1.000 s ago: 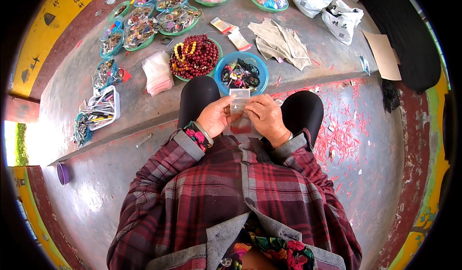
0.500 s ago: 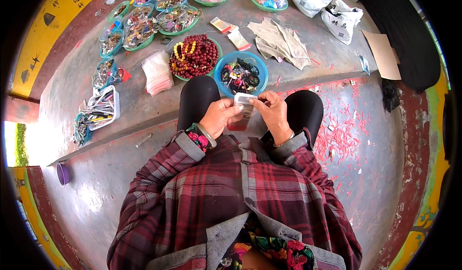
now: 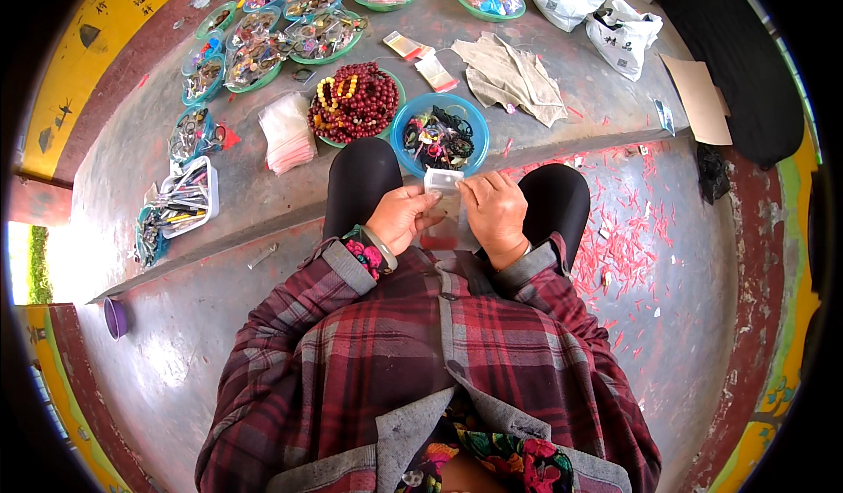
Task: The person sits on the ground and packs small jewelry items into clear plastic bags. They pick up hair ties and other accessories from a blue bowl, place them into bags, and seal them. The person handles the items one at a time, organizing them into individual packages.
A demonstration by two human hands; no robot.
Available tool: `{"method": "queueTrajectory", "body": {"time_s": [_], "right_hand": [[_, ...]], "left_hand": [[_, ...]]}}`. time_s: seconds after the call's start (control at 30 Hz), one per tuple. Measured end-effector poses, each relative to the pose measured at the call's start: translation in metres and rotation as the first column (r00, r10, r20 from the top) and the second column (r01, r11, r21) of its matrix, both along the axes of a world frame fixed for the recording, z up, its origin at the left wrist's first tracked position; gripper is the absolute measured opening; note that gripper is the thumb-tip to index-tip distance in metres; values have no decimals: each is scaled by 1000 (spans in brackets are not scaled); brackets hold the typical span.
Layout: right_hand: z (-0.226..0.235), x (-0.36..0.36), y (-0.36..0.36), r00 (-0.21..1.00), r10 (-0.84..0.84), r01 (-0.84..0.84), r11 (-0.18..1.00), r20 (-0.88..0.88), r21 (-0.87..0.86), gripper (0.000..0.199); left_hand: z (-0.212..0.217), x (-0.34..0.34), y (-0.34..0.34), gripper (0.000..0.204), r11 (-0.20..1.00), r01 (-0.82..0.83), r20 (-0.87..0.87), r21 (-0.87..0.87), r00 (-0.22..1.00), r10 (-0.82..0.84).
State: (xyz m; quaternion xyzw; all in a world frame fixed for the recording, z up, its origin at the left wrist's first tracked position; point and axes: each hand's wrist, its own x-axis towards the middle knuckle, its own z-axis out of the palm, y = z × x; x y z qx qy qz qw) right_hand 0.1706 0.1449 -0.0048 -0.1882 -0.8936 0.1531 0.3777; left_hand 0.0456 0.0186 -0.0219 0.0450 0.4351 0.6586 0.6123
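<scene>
Between my knees I hold a small clear plastic bag (image 3: 444, 182) with a whitish upper end and a red lower end. My left hand (image 3: 399, 218) is closed on its left side, thumb across the front. My right hand (image 3: 496, 215) pinches the bag's upper right corner, fingers bent together. Just beyond the bag stands a blue basin (image 3: 481, 124) of dark cords and colourful small pieces. To its left, dark red bead strings (image 3: 364, 107), some yellow, fill a green basin. A stack of similar clear bags (image 3: 288, 133) lies left of the beads.
Several basins of trinkets (image 3: 325, 35) crowd the ledge's far left. Nearer left is a white tray (image 3: 213, 196) of pens and tools. A beige cloth (image 3: 509, 76) and white shopping bags (image 3: 623, 41) lie to the right. Red scraps (image 3: 628, 238) litter the floor below the ledge.
My right hand has turned so its back faces up more, still at the bag's upper corner. The bag's upper end has shifted slightly left. My left hand keeps its hold.
</scene>
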Motion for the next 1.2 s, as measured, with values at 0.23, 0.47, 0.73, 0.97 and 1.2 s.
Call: {"method": "queueTrajectory", "body": {"time_s": [0.23,0.47,0.73,0.97,1.2], "right_hand": [[0,0,-2,994,80,-91,982,-71,-167,6],[-12,0,3,978,129,-204,763,-164,-614,9],[-4,2,3,985,148,-171,698,-95,-695,12],[-8,1,4,977,149,-211,785,-154,-582,8],[-13,0,4,970,155,-222,881,-187,-418,12]], "left_hand": [[-1,-1,0,15,1000,-19,20,-14,1000,19],[1,-6,1,20,1000,3,45,26,999,-4],[5,-3,1,23,999,25,17,27,1000,-26],[2,-5,2,23,997,39,55,63,998,-43],[3,-7,2,23,997,32,114,76,993,-41]]}}
